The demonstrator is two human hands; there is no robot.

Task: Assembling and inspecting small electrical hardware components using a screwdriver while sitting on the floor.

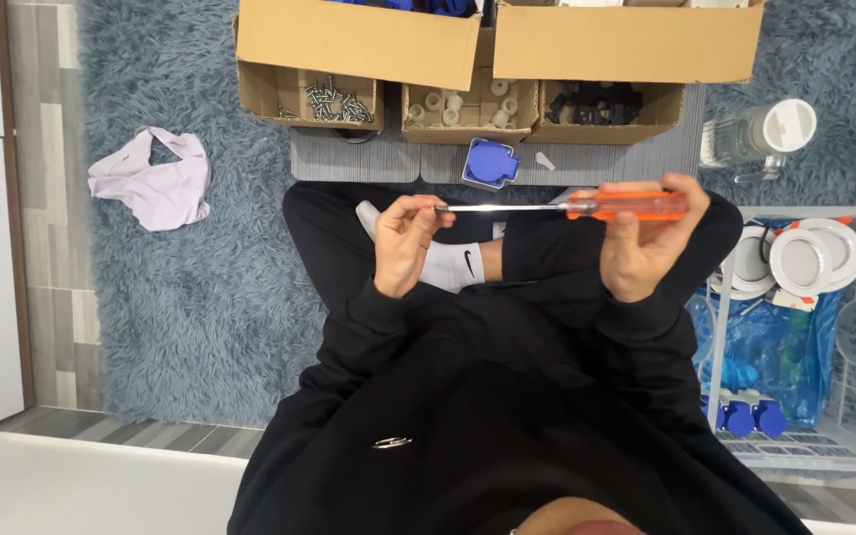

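Observation:
My right hand (646, 243) grips the orange handle of a screwdriver (626, 205), held level in front of me. Its metal shaft (502, 208) points left to my left hand (406, 238), whose fingertips pinch at the shaft's tip. Whether something small sits at the tip I cannot tell. Both hands hover above my crossed legs in black trousers and a white sock (453, 266). A blue socket-like part (489, 162) lies on the grey mat (359, 159) just beyond my hands.
Small cardboard boxes stand on the mat: screws (334, 99), white cylindrical pieces (463, 104), black parts (596, 102). A white wire basket (804, 327) at right holds round white fittings and blue parts. A clear jar (760, 134) and a pale cloth (156, 178) lie on the blue shaggy rug.

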